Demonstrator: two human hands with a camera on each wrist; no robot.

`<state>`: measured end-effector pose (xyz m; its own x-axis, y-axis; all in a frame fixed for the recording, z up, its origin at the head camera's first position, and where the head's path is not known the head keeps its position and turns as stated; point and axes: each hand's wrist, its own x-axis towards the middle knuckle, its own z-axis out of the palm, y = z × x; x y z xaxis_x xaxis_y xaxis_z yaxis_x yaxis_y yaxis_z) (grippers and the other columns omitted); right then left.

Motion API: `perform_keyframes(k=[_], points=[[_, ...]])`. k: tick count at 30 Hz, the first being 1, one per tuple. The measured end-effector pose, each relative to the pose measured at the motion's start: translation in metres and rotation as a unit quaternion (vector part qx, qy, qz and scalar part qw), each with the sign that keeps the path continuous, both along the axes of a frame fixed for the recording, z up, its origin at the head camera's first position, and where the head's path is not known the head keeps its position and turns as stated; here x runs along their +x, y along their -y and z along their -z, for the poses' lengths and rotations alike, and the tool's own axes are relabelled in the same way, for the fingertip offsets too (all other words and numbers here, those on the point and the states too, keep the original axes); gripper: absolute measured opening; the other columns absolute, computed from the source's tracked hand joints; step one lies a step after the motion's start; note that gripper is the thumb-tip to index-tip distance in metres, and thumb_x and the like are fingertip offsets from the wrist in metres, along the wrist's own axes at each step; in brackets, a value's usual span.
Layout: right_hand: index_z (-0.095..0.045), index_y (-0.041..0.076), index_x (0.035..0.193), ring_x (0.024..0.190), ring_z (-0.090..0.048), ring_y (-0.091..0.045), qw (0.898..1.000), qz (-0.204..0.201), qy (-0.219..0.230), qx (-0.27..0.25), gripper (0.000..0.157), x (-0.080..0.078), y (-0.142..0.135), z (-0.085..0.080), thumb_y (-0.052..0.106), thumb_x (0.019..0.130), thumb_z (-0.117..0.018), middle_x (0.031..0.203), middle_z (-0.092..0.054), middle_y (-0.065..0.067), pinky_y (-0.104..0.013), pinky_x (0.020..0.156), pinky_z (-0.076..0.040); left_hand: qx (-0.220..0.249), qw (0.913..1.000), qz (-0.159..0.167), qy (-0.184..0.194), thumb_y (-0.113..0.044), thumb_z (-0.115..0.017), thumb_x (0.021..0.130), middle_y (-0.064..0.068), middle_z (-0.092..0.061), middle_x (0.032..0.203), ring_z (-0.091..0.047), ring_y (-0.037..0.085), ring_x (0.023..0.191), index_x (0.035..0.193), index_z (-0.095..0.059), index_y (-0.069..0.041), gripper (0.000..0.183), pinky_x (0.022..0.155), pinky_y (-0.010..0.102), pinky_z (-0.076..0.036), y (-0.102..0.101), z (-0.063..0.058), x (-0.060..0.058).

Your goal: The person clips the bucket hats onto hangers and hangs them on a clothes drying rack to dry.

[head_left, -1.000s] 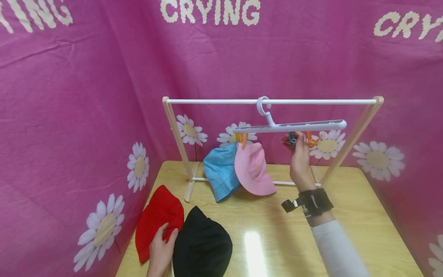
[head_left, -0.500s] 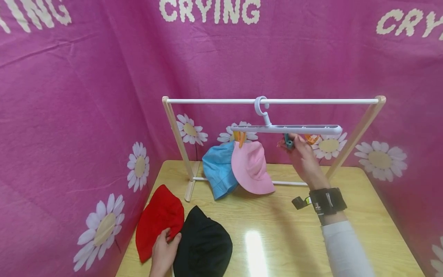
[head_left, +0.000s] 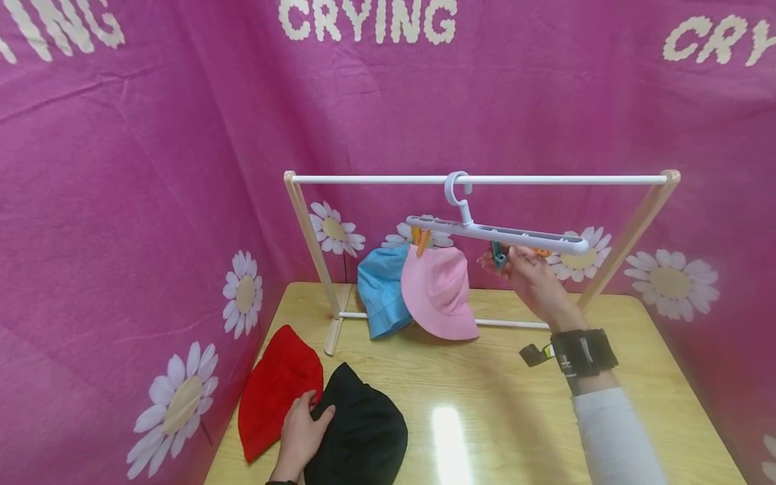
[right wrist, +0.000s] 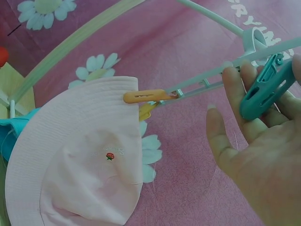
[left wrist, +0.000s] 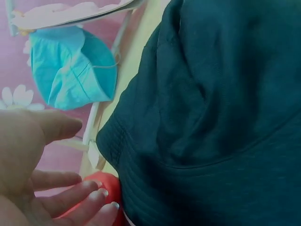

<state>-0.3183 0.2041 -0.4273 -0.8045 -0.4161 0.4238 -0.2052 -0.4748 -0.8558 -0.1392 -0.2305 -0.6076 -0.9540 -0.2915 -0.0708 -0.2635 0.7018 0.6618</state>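
My left hand lies with loose, spread fingers between the red bucket hat and the black bucket hat. In the left wrist view, its fingers lie over the red hat's edge, the thumb apart from them. Up at the pale hanger, my right hand holds a teal clip that hangs from the bar, its fingers behind the clip and its thumb partly out of the right wrist view. A pink bucket hat hangs by an orange clip, overlapping a light blue bucket hat.
The hanger hooks over the white rod of a wooden-legged rack. Another orange clip shows behind my right hand. The wooden table is bounded by pink flowered cloth at the back and sides.
The hanger has turned, its right end swinging lower and nearer, and my right hand has shifted with the teal clip. My left hand has slid right, its thumb now over the black hat's edge.
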Motion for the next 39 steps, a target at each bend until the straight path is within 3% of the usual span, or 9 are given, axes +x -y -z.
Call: perform_keyframes(k=[3, 8, 13, 20, 28, 33, 39], points=[[-0.065, 0.009, 0.136, 0.118, -0.069, -0.018, 1.0, 0.009, -0.001, 0.011, 0.037, -0.001, -0.003, -0.003, 0.008, 0.114, -0.035, 0.117, -0.074, -0.005, -0.036, 0.108, -0.049, -0.02, 0.9994, 0.025, -0.011, -0.028, -0.083, 0.088, 0.027, -0.066, 0.125, -0.063, 0.045, 0.114, 0.135, -0.06, 0.01, 0.064, 0.101, 0.06, -0.049, -0.003, 0.0, -0.013], [-0.064, 0.009, 0.138, 0.117, -0.07, -0.018, 1.0, 0.016, 0.009, 0.024, 0.035, 0.001, -0.003, -0.005, 0.009, 0.113, -0.039, 0.117, -0.076, -0.004, -0.035, 0.107, -0.051, -0.042, 0.9984, 0.036, -0.008, -0.031, -0.087, 0.083, 0.029, -0.065, 0.125, -0.061, 0.046, 0.112, 0.134, -0.06, 0.01, 0.071, 0.1, 0.06, -0.049, -0.012, 0.004, -0.026], [-0.064, 0.01, 0.137, 0.116, -0.07, -0.015, 0.999, 0.02, 0.009, 0.038, 0.033, 0.002, -0.002, -0.006, 0.011, 0.113, -0.041, 0.117, -0.076, -0.003, -0.031, 0.107, -0.05, -0.066, 0.9966, 0.049, -0.001, -0.031, -0.091, 0.079, 0.032, -0.064, 0.13, -0.057, 0.047, 0.115, 0.136, -0.058, 0.013, 0.079, 0.102, 0.06, -0.048, -0.018, 0.004, -0.032], [-0.066, 0.013, 0.133, 0.119, -0.07, -0.017, 0.999, 0.011, 0.003, 0.045, 0.033, 0.001, -0.003, -0.007, 0.01, 0.113, -0.041, 0.115, -0.078, -0.002, -0.027, 0.111, -0.045, -0.148, 0.9857, 0.08, 0.014, -0.042, -0.094, 0.072, 0.029, -0.068, 0.126, -0.058, 0.043, 0.105, 0.137, -0.057, 0.011, 0.092, 0.092, 0.057, -0.053, -0.022, 0.009, -0.038], [-0.068, 0.016, 0.134, 0.121, -0.069, -0.015, 0.998, 0.0, 0.004, 0.068, 0.036, 0.001, -0.002, -0.009, 0.014, 0.115, -0.037, 0.117, -0.078, 0.001, -0.027, 0.112, -0.04, -0.165, 0.9819, 0.089, 0.029, -0.045, -0.095, 0.07, 0.025, -0.07, 0.115, -0.057, 0.039, 0.097, 0.133, -0.059, 0.008, 0.091, 0.084, 0.056, -0.054, -0.022, 0.017, -0.045], [-0.07, 0.016, 0.128, 0.12, -0.069, -0.014, 0.998, -0.018, 0.009, 0.054, 0.038, -0.002, -0.001, -0.007, 0.014, 0.115, -0.035, 0.117, -0.078, 0.002, -0.027, 0.112, -0.037, -0.174, 0.9797, 0.095, 0.029, -0.047, -0.095, 0.07, 0.025, -0.07, 0.117, -0.057, 0.039, 0.097, 0.133, -0.059, 0.008, 0.091, 0.084, 0.055, -0.053, -0.022, 0.02, -0.049], [-0.071, 0.007, 0.117, 0.113, -0.07, -0.015, 1.0, -0.017, 0.003, -0.003, 0.041, -0.006, 0.005, -0.001, 0.011, 0.115, -0.031, 0.112, -0.076, -0.003, -0.027, 0.108, -0.044, -0.194, 0.9749, 0.103, 0.034, -0.048, -0.096, 0.068, 0.024, -0.062, 0.107, -0.055, 0.038, 0.095, 0.129, -0.06, 0.009, 0.091, 0.083, 0.054, -0.053, -0.024, 0.018, -0.054]])
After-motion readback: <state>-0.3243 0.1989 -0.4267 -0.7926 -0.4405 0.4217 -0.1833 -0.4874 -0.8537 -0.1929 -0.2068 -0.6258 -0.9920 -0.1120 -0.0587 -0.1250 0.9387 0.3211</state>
